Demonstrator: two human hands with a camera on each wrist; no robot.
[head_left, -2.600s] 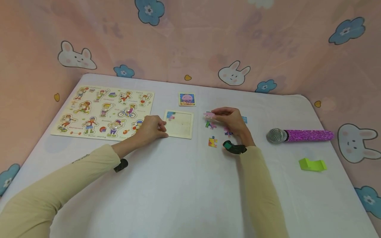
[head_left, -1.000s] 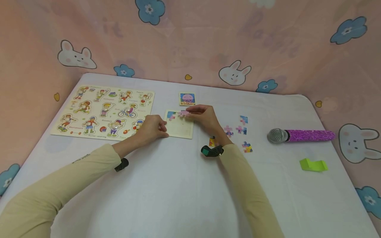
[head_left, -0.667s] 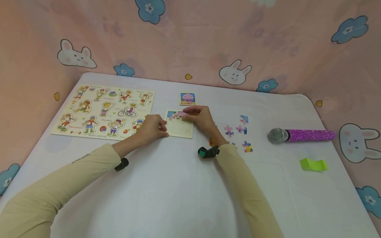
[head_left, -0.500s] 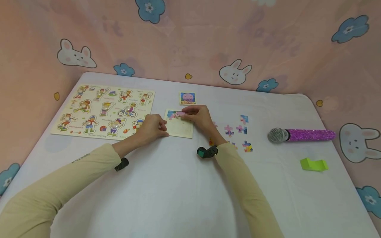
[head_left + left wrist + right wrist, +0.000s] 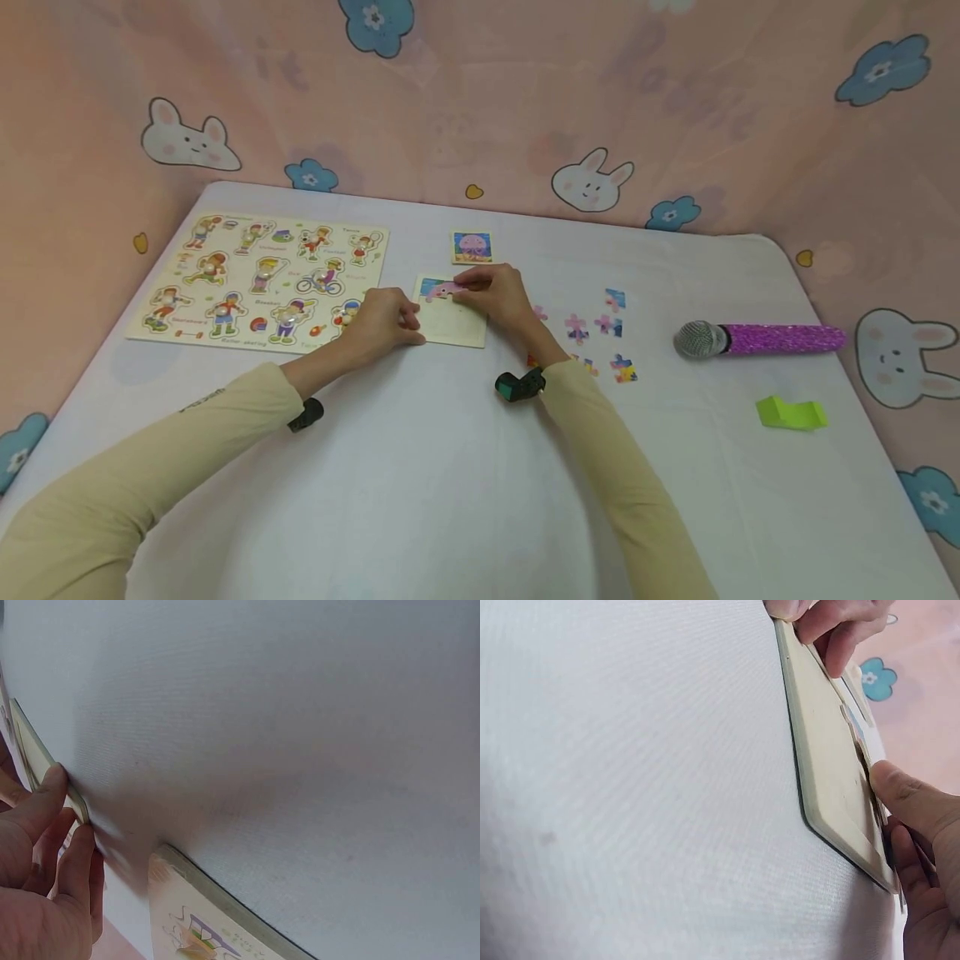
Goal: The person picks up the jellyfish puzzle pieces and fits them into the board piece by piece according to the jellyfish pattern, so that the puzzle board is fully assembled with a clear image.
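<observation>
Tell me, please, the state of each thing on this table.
Puzzle frame: flat, partly filled
Pink piece: held at frame
Left grip: holding frame's left edge
Right grip: pinching pink piece
Loose pieces: scattered
Small picture: face up
Sports board: flat, partly hidden
Microphone: lying down
Green block: unheld

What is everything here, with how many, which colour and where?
Table: one, white-covered, middle.
Backdrop: one, pink, patterned, behind the table.
Figure board: one, cream with multicoloured figures, left.
Puzzle frame: one, cream, centre.
Picture card: one, pink and blue, beyond the frame.
Frame pieces: seemingly two, pink and blue, frame's far side.
Loose pieces: at least six, multicoloured, right of centre.
Microphone: one, silver and purple, right.
Block: one, lime green, nearer than the microphone.
Wrist devices: two, black, wrists.
Sleeves: two, beige, foreground.
Left hand: one, bare, frame's left edge.
Right hand: one, bare, at a frame piece.
</observation>
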